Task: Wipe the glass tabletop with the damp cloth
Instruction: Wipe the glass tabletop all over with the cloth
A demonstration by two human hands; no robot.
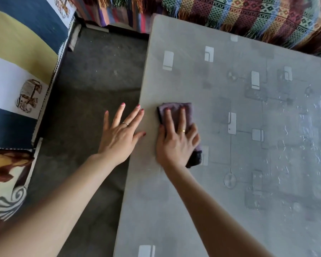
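Note:
The grey glass tabletop (220, 164), patterned with pale rectangles and thin lines, fills the right half of the view. A folded purple cloth (176, 110) lies flat on it near the left edge. My right hand (176, 141) presses down on the cloth with fingers spread over it, palm flat. My left hand (120, 134) is open with fingers apart; its thumb and fingertips rest on the table's left edge, and the rest of it hangs over the floor. The right part of the glass shows wet streaks and droplets (304, 145).
Dark grey floor (100, 80) lies left of the table. A sofa with blue, yellow and white striped cushions (17, 52) stands at the far left. A colourful woven throw with fringe (239, 13) runs along the table's far edge.

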